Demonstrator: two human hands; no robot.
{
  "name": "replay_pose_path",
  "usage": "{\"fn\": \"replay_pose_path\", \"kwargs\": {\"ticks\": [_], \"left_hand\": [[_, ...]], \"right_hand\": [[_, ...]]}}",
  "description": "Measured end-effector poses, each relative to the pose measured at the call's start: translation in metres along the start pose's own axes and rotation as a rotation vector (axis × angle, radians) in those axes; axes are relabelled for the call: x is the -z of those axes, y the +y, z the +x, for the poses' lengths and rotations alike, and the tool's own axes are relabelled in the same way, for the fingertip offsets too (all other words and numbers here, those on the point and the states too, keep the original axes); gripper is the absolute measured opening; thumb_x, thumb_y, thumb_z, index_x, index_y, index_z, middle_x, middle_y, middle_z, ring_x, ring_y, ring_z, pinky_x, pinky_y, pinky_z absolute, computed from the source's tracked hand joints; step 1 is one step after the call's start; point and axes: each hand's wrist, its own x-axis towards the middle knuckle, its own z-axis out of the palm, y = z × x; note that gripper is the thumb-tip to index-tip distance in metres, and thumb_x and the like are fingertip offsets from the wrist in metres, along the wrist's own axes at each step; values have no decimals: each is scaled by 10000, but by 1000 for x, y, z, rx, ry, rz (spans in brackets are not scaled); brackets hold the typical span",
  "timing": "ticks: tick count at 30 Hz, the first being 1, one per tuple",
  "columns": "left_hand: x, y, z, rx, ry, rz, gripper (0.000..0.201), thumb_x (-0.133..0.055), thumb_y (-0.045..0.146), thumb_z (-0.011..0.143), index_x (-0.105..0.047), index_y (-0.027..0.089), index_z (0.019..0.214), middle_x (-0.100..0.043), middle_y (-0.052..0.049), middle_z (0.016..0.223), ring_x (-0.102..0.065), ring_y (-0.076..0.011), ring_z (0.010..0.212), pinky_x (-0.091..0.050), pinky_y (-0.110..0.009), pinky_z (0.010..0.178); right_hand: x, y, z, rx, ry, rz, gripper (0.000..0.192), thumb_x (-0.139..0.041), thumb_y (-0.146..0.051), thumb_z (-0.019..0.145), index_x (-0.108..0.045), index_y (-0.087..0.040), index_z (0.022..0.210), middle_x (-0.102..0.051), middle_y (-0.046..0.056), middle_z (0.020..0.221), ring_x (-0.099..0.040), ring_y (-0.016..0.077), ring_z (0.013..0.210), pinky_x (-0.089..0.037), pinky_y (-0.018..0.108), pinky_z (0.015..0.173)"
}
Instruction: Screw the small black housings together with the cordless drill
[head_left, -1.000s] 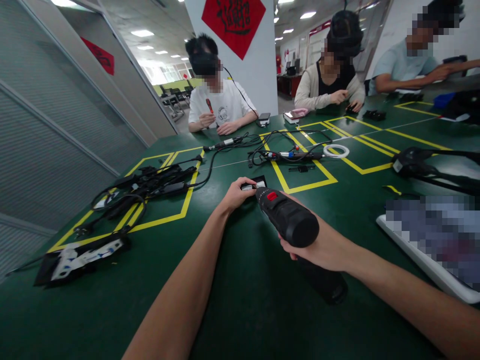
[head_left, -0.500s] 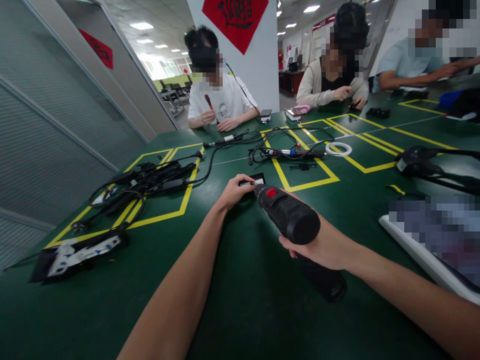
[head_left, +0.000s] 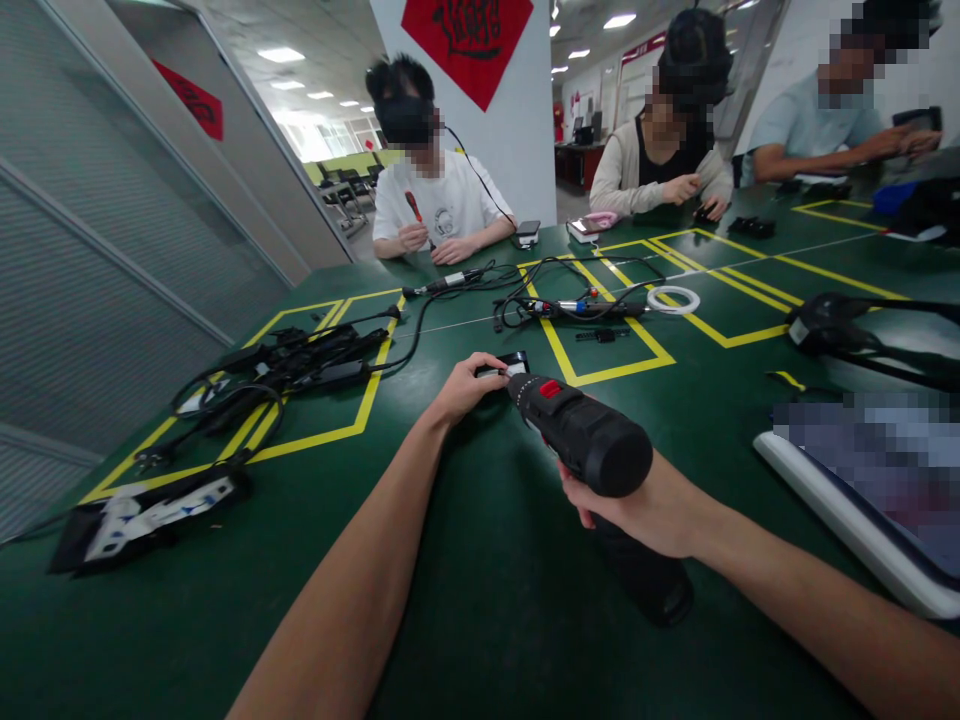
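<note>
In my right hand [head_left: 622,505] is a black cordless drill [head_left: 581,430] with a red switch on top. My fingers are wrapped round its handle, and the battery end hangs low over the table. The drill's nose points forward and left, to the fingertips of my left hand [head_left: 466,388]. Those fingers are closed on a small black-and-white part [head_left: 514,360] on the table. The drill's front and my fingers cover much of that part, so whether the bit touches it cannot be made out.
Black cables and adapters [head_left: 322,350] lie at left, with a black-and-white piece [head_left: 157,515] nearer. More tools and cables [head_left: 577,305], a white ring [head_left: 673,299] and a black headset [head_left: 832,325] lie beyond. A screened device [head_left: 862,480] is at right. Several people sit opposite.
The drill's rear end has shifted slightly right and down, while its nose stays at the part. At far right, a person now holds up a dark object.
</note>
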Motion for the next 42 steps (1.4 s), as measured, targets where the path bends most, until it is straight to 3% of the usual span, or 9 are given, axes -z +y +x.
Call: {"fn": "replay_pose_path", "kwargs": {"ticks": [12, 19, 42], "left_hand": [[1, 2, 0, -2, -15, -8, 311, -718, 371, 643, -666, 192, 891, -600, -37, 1062, -549, -205, 1027, -401, -326, 936], [0, 2, -1, -22, -13, -14, 300, -713, 365, 648, -670, 194, 890, -603, -39, 1060, -553, -205, 1020, -400, -334, 937], [-1, 6, -2, 7, -6, 17, 286, -699, 366, 645, -662, 196, 873, -603, -40, 1069, -563, -200, 997, -427, -329, 910]], "right_hand": [[3, 13, 5, -15, -13, -19, 221, -592, -169, 771, -584, -182, 991, -559, -36, 645, -565, 132, 590, -496, 284, 620], [5, 10, 4, -30, -11, -26, 93, -589, -173, 774, -577, -178, 867, -568, -31, 639, -577, 141, 609, -489, 303, 642], [5, 8, 4, -21, -13, -13, 80, -576, -156, 775, -569, -182, 851, -562, -42, 634, -563, 129, 597, -478, 301, 658]]}}
